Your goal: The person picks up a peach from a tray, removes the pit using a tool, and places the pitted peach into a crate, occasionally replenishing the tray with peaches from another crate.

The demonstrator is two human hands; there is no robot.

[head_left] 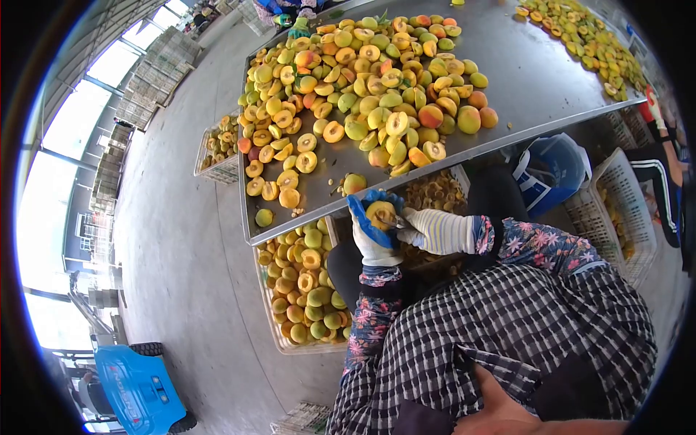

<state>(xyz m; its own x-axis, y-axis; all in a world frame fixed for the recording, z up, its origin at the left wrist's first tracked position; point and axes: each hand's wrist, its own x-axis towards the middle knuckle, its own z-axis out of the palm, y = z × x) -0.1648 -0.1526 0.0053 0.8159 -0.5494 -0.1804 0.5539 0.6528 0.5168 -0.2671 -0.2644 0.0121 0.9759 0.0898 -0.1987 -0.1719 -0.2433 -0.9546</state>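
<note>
1. The left hand (375,233), in a blue-palmed glove, was closed round a peach (380,214), held just off the near edge of the metal table (536,80).
2. The right hand (433,230), in a striped white glove, was gripped on a small tool (396,223), whose tip met the cut face of the peach. The two hands were close together and touching at the fruit.
3. The table carried a large heap of fruit (362,80), whole and halved, with a second, smaller heap (580,36) at its far right.
4. Under the table edge, left of the hands, stood a crate of peach halves (304,290). Just beyond the hands was a crate of brownish pieces (435,192); I could not tell what they were.
5. A blue bucket (554,170) and a white crate (623,206) stood to the right. Another crate of fruit (217,145) sat on the floor at the far left.
6. Another person's leg (660,174) showed at the right edge.
</note>
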